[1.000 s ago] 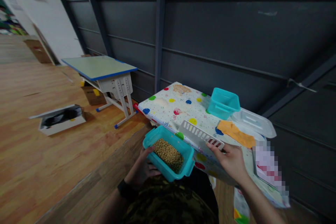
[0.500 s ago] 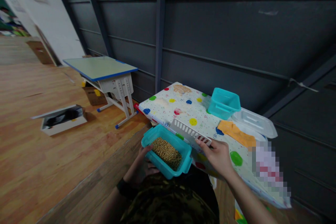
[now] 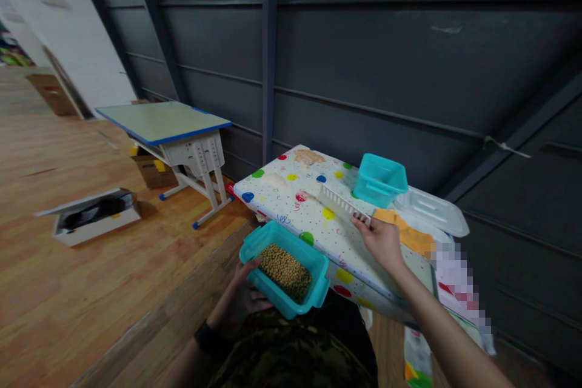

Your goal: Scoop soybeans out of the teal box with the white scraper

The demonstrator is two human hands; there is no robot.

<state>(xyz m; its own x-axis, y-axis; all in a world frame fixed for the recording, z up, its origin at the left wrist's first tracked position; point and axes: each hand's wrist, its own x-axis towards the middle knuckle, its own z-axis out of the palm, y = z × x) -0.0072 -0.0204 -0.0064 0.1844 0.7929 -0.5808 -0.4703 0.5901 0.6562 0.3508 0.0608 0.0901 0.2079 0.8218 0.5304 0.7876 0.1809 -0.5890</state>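
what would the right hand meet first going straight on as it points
Beyond the white slotted plastic tool it holds, probably the flat tan heap on the white spotted tablecloth; depth is unclear.

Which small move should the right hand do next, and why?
I would probably extend the white slotted tool toward the tan pile: the right hand holds it with its far end short of that pile, while the left hand holds the bean container.

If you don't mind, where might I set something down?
The green desktop within its blue edge looks free, as does the spotted tablecloth between the held teal tub and white slotted tool. Crowded: its right end, with another tub, clear lid and orange cloth.
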